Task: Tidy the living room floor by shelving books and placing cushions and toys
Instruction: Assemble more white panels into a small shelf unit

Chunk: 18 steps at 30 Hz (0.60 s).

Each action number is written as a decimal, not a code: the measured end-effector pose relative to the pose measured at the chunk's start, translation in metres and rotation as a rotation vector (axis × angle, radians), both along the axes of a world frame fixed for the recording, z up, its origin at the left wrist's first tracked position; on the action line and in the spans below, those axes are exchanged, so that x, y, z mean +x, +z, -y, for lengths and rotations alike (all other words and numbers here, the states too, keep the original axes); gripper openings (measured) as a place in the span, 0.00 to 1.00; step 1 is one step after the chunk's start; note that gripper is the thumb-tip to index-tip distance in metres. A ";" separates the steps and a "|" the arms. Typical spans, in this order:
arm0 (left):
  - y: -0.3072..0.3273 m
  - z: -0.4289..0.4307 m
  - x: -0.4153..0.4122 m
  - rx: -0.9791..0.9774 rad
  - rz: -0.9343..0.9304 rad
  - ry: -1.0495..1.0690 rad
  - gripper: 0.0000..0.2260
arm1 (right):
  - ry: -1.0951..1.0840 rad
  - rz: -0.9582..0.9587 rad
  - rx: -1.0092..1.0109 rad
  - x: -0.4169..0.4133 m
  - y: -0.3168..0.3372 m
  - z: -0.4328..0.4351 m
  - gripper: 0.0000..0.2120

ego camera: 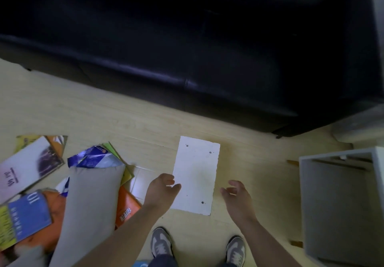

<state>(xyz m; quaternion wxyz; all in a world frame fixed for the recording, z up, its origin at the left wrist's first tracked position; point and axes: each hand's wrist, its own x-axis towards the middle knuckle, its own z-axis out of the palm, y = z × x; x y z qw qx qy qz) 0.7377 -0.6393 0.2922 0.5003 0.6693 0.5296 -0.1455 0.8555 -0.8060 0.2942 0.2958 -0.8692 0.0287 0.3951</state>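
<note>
Pale wood floor (124, 117) before black sofa (207, 38): white panel (196, 175) lies flat between left hand (163, 187) and right hand (236, 196), both loosely curled, gripping nothing. Books (27, 167) and grey cushion (91, 200) lie left; grey shelf box (332, 204) right

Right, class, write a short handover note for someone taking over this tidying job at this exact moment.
Hands: left hand open, empty, over the left edge of the white panel; right hand open, empty, beside its right edge.
Things: books and a grey cushion lie scattered on the floor to the left; grey shelf unit to the right; black sofa ahead.
Done: nothing visibly shelved.
Left: shelve books, place cushion; no toys in view.
</note>
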 end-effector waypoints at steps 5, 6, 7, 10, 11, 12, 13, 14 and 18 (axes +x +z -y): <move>0.087 0.026 -0.021 0.028 0.077 -0.013 0.13 | -0.004 0.036 0.075 -0.027 0.091 0.013 0.18; 0.102 0.032 -0.025 0.034 0.092 -0.015 0.12 | 0.001 0.042 0.087 -0.033 0.106 0.015 0.18; 0.121 0.039 -0.031 0.054 0.106 -0.018 0.11 | 0.006 0.045 0.095 -0.039 0.124 0.018 0.18; 0.165 0.063 -0.054 0.106 0.157 0.029 0.09 | 0.033 0.058 0.159 -0.060 0.170 0.033 0.16; 0.178 0.074 -0.065 0.117 0.172 0.050 0.08 | 0.044 0.058 0.172 -0.070 0.185 0.042 0.16; 0.185 0.082 -0.074 0.125 0.175 0.069 0.08 | 0.048 0.062 0.186 -0.076 0.194 0.048 0.15; 0.191 0.089 -0.084 0.129 0.180 0.096 0.07 | 0.053 0.064 0.199 -0.083 0.201 0.054 0.15; 0.196 0.099 -0.095 0.120 0.177 0.133 0.06 | 0.052 0.065 0.213 -0.091 0.209 0.064 0.14; 0.220 0.148 -0.135 0.103 0.168 0.263 0.06 | 0.095 0.081 0.246 -0.119 0.242 0.112 0.14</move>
